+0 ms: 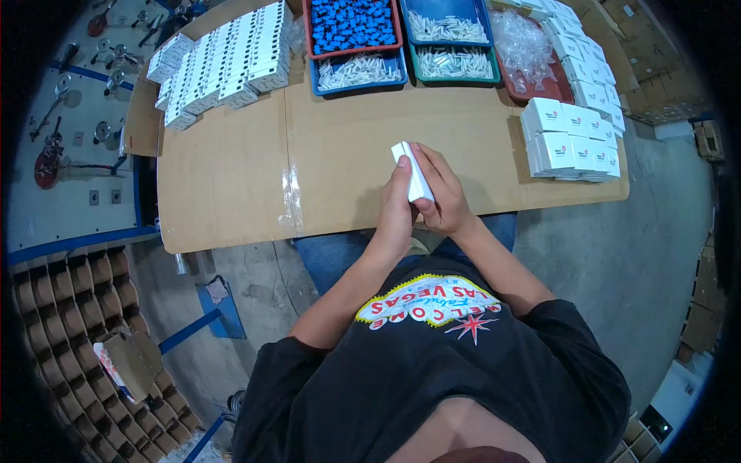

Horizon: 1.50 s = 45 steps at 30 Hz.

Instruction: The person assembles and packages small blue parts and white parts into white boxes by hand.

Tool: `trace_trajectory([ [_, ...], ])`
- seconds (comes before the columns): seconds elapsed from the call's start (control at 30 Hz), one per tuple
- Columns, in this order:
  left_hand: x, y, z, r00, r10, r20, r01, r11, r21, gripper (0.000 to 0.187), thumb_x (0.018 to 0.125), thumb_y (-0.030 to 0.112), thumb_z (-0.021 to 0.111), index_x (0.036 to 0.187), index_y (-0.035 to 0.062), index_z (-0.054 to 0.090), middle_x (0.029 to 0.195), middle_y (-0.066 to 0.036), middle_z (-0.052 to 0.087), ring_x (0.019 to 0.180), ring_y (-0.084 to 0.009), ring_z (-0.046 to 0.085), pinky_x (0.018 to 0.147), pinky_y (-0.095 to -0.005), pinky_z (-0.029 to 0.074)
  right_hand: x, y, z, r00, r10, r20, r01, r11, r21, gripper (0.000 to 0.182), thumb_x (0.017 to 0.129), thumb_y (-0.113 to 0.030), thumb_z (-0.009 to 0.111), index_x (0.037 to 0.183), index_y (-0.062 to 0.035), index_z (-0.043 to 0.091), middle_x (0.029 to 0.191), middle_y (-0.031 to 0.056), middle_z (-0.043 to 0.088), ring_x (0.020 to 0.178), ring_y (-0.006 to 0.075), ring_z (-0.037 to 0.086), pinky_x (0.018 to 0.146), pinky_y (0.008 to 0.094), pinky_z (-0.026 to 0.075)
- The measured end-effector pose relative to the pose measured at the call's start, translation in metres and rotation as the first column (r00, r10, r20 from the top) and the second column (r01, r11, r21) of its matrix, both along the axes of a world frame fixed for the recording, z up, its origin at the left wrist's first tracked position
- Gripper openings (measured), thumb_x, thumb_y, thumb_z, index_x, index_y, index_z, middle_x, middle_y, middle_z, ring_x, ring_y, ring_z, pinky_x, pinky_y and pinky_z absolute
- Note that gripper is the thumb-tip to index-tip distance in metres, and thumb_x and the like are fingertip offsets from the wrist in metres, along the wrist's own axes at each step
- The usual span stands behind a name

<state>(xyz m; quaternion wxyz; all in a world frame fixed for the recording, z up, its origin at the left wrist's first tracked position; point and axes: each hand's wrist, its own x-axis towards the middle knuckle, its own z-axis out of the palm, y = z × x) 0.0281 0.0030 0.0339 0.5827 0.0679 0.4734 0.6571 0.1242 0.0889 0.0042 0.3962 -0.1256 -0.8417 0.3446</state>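
Both hands hold one small white box (413, 173) above the front edge of the cardboard-covered table (355, 139). My left hand (396, 202) grips its left side, the thumb lying along it. On the other side, my right hand (448, 193) wraps its fingers round the box, fingertips near the far end. The box is tilted, with a narrow side turned up. Whatever may be inside it is hidden.
White boxes (231, 62) are stacked at the far left, printed ones (567, 143) at the right. Along the back stand a red tray (309, 38) of blue pieces, a blue tray (360, 90) and a green tray (455, 79) of white pieces, and clear plastic pieces (525, 50).
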Motion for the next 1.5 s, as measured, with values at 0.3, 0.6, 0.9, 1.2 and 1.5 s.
trace_trajectory([
  [0.3,0.003,-0.001,0.001,0.999,0.021,-0.026,-0.019,0.999,0.049,0.050,0.103,0.056,0.048,0.122,0.0103,0.055,0.100,-0.002,0.061,0.089,-0.0105,0.062,0.078,-0.0277,0.052,-0.001,-0.002,0.006,0.999,-0.011,-0.043,0.009,0.999,-0.038,0.082,0.104,-0.059,0.039,0.138,0.0149,0.049,0.133,0.0328,0.054,0.119,0.0447,0.059,0.101,0.0435,0.048],
  [0.6,0.004,-0.001,-0.001,0.999,0.039,-0.032,-0.038,0.999,0.033,0.050,0.103,0.056,0.047,0.119,0.0092,0.055,0.100,-0.003,0.062,0.089,-0.0108,0.062,0.078,-0.0285,0.052,0.001,-0.005,0.002,0.997,-0.002,-0.083,-0.011,0.987,-0.158,0.080,0.105,-0.057,0.035,0.140,0.0138,0.048,0.137,0.0319,0.054,0.124,0.0447,0.057,0.104,0.0425,0.046],
  [0.9,-0.013,0.005,-0.006,0.900,0.164,-0.404,-0.052,0.961,0.273,0.064,0.105,0.024,0.053,0.159,0.0024,0.025,0.130,-0.012,0.056,0.115,-0.0154,0.055,0.099,-0.0308,0.046,0.004,0.000,0.018,0.987,0.154,-0.054,-0.162,0.871,-0.464,0.073,0.099,-0.044,0.061,0.154,-0.0019,0.036,0.159,0.0204,0.035,0.145,0.0323,0.039,0.114,0.0437,0.037],
  [1.2,-0.027,-0.001,-0.010,0.916,0.089,-0.391,0.030,0.958,0.287,0.069,0.097,0.025,0.070,0.151,-0.0019,0.037,0.135,-0.012,0.053,0.123,-0.0179,0.054,0.102,-0.0337,0.046,0.009,0.006,0.027,0.967,0.251,-0.053,-0.230,0.757,-0.612,0.068,0.093,-0.016,0.070,0.153,-0.0033,0.040,0.158,0.0167,0.039,0.144,0.0291,0.041,0.116,0.0419,0.037],
  [1.5,-0.025,-0.003,-0.013,0.876,0.180,-0.449,-0.036,0.950,0.311,0.066,0.088,0.014,0.079,0.143,-0.0029,0.046,0.121,-0.005,0.054,0.116,-0.0167,0.058,0.098,-0.0323,0.051,0.008,0.004,0.022,0.981,0.190,0.036,-0.163,0.911,-0.378,0.057,0.102,-0.026,0.060,0.149,0.0008,0.045,0.153,0.0195,0.048,0.141,0.0317,0.047,0.115,0.0395,0.038],
])
